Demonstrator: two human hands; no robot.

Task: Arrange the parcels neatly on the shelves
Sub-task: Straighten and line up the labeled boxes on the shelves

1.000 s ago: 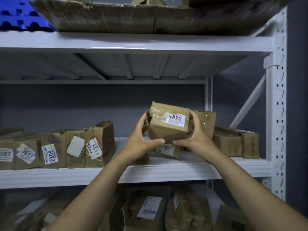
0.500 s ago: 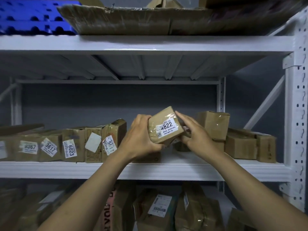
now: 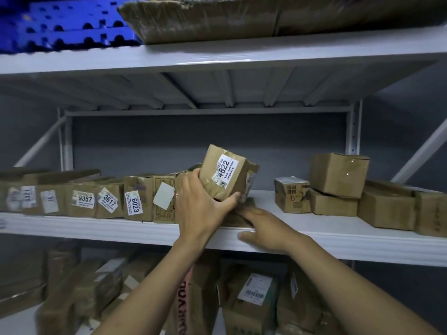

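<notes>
Parcels, biggest stuff first: the middle shelf (image 3: 314, 240) carried a row of labelled parcels (image 3: 84, 201) on its left half, all packed side by side with number stickers facing out, I'd guess so they could be read from the aisle. Over on the right, the loose boxes (image 3: 338, 175) were just stacked any old way, well apart from that row.

Between the two, the 4822 parcel (image 3: 227, 175) was off the shelf, tilted, right at the row's open end. The left hand (image 3: 203, 206) gripped it from below and behind, thumb hooked under the bottom edge. My read is it was meant to slot in next. The right hand (image 3: 263, 228) lay open, fingers straight on a flat parcel (image 3: 244, 211) at the shelf's front edge, probably steadying it or nudging it aside.

The 4822 one was a small brown carton, shiny with tape, pretty crumpled at the corners. Its white label (image 3: 225, 171) had a barcode and a QR code.
</notes>
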